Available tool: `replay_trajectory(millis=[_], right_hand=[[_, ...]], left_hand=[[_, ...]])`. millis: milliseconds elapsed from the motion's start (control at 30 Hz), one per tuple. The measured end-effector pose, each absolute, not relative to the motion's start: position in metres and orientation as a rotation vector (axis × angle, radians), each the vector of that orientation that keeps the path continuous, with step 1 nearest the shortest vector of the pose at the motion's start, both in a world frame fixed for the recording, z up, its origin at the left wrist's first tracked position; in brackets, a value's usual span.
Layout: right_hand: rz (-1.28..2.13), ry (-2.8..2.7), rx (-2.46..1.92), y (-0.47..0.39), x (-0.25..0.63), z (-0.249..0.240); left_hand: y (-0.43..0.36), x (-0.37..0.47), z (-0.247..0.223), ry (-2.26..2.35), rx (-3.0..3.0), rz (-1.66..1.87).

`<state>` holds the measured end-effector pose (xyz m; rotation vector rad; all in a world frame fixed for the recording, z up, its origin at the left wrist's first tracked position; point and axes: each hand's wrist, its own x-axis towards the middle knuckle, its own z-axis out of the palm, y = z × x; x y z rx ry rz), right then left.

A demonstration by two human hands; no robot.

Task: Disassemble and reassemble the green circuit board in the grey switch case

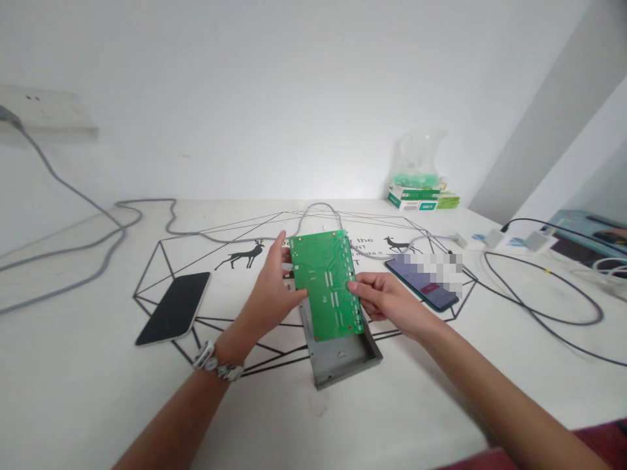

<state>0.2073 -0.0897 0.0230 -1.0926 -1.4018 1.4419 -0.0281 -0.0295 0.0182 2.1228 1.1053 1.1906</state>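
A green circuit board (318, 281) is held tilted above a shallow grey metal case (337, 362). My right hand (386, 300) pinches the board's right edge, thumb on the face toward me and fingers curled behind. My left hand (267, 294) grips the left edge; its thumb touches the lower left side, the index finger points up along the edge, and the other fingers are partly hidden behind. The board covers most of the case's far part, while the near end of the case shows its low rim. A silver watch or bracelet (218, 363) circles my left wrist.
A dark-screened phone (176, 307) lies at left, a lit phone (424, 284) at right. Grey cable (105, 251) runs along the back left. White power strip (473, 241) and black cables (539, 313) lie at right. Small boxes (414, 197) under a plastic bag (418, 160) stand by the wall.
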Motion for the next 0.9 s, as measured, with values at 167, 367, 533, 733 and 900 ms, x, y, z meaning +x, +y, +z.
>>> replay_trajectory(millis=[167,367,533,733,900], right_hand=[[1.414,-1.363,-1.037,-0.089,0.205,0.024],[1.405,-1.369,-1.05,-0.086,0.205,0.02],[1.437,-1.269,-1.027,-0.09,0.204,0.027],[1.486,-1.182,-0.939,-0.092,0.206,0.032],[1.408,-1.232,-0.958,-0.09,0.205,0.028]], left_hand=[[-0.036,-0.032,0.035,0.825,1.767,0.855],[-0.036,-0.033,0.043,0.757,1.583,0.873],[-0.038,-0.035,0.047,0.667,1.449,0.948],[-0.046,-0.034,0.052,0.647,1.42,1.01],[-0.049,-0.03,0.053,0.656,1.409,1.012]])
